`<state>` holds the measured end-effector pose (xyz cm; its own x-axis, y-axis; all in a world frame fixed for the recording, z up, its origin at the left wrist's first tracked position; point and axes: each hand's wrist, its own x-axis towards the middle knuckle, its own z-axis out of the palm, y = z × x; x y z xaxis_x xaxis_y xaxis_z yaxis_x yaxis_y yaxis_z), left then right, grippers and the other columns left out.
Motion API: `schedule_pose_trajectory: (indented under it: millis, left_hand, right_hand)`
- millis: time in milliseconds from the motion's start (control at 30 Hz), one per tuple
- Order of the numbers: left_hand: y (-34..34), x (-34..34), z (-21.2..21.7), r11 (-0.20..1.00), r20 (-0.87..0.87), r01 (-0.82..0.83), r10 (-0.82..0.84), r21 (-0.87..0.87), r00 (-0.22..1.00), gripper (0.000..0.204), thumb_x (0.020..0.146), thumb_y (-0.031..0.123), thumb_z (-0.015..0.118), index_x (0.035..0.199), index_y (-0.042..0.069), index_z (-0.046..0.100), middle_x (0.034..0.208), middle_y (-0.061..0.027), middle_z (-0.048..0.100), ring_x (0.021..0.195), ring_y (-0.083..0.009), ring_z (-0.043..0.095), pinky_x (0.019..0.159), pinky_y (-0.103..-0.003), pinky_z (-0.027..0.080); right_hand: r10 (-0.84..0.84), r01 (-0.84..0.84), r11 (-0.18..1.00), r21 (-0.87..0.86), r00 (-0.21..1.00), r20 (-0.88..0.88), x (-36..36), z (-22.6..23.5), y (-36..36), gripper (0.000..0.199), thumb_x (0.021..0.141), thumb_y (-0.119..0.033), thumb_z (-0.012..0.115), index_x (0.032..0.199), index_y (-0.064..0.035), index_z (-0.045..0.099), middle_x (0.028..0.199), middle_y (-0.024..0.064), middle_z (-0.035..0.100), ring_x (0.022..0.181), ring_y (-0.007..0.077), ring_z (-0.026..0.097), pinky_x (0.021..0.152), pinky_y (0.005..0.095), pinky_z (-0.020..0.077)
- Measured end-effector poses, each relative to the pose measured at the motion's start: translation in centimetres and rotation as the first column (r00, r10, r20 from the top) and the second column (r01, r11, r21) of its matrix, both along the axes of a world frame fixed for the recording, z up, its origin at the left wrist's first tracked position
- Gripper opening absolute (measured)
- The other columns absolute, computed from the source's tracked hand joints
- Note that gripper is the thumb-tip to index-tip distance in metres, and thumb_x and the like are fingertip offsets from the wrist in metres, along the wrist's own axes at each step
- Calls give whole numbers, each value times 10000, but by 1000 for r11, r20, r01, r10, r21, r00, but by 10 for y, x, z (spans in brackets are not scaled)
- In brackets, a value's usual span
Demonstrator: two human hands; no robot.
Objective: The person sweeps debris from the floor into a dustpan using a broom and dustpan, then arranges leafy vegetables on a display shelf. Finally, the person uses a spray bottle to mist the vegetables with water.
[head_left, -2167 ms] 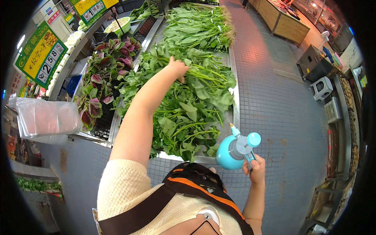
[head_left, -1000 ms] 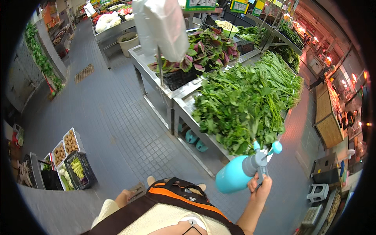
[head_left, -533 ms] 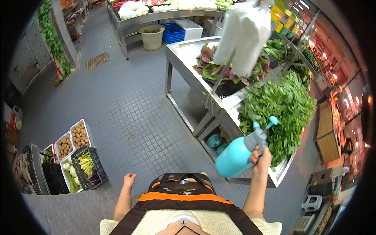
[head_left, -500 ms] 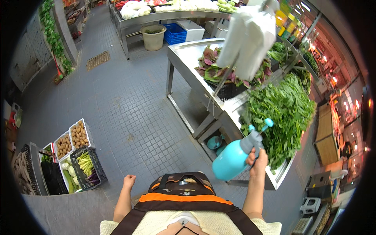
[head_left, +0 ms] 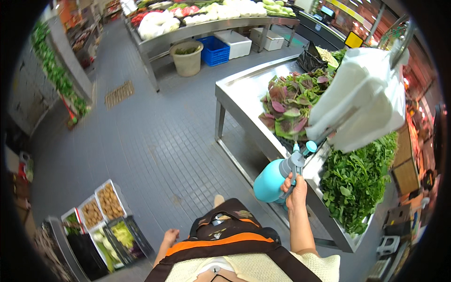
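My right hand (head_left: 296,190) is wrapped round the grey handle of a turquoise pump spray bottle (head_left: 269,182), which tilts with its nozzle towards the stall. Just beyond the nozzle lie red-and-green leafy vegetables (head_left: 291,101) on a metal stand (head_left: 242,96). To the right of my right hand is a heap of green leafy vegetables (head_left: 359,178). White plastic bags (head_left: 364,96) hang over the stand, hiding part of both heaps. My left hand (head_left: 172,236) hangs low beside my brown and orange apron (head_left: 225,237), fingers loosely curled with nothing seen in them.
Crates of potatoes (head_left: 110,201) and other vegetables stand on the floor at lower left. Ahead, a long metal table (head_left: 188,32) bears more vegetables. Under it are a beige bucket (head_left: 186,58), a blue crate (head_left: 215,50) and white boxes (head_left: 233,44). A floor grate (head_left: 119,94) lies at left.
I have moved forward along the stall, and the hanging bags appear closer. The spray bottle has gone from beside the green heap to near the red-and-green leaves.
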<state>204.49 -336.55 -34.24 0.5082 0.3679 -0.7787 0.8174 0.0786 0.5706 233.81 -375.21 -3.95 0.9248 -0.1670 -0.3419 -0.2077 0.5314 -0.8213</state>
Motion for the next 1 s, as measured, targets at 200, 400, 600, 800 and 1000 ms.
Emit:
schedule_pose_trajectory:
  millis: [200,400,600,800,1000]
  left_hand:
    - [122,75,20,965,-120,-262,264,34,957,239,813,227,574,875,-4,573,711,-95,578,645,-207,553,558,-342,446]
    - [238,193,-9,973,-150,-187,207,138,967,208,788,203,565,799,-3,544,639,-87,540,559,-195,507,491,-345,403]
    - [406,393,-22,948,-92,69,-43,310,995,190,764,179,555,724,-2,514,567,-80,501,472,-182,462,424,-347,360]
    - [513,691,2,895,-8,239,-255,376,967,139,823,193,503,781,61,499,547,-57,484,449,-169,462,360,-279,307]
    - [414,917,47,906,147,376,-406,196,902,213,828,231,529,979,82,515,749,-25,531,615,-124,518,448,-262,377]
  right_hand:
    - [-114,118,991,61,991,-69,94,37,47,209,832,-235,391,791,-50,477,541,36,412,441,132,350,466,273,326]
    - [-378,378,926,6,925,48,163,82,105,245,868,-268,352,802,-66,474,546,5,395,443,107,319,460,275,303]
    - [-715,730,674,-109,683,153,211,89,184,230,866,-238,349,805,-54,472,537,15,408,420,115,332,430,281,306]
    - [-730,723,684,-102,675,-108,233,81,246,227,855,-225,353,776,-60,488,524,5,405,401,102,327,408,272,297]
    - [-847,846,532,-42,532,-15,285,80,294,257,871,-243,346,779,-51,490,509,1,387,391,92,309,413,255,289]
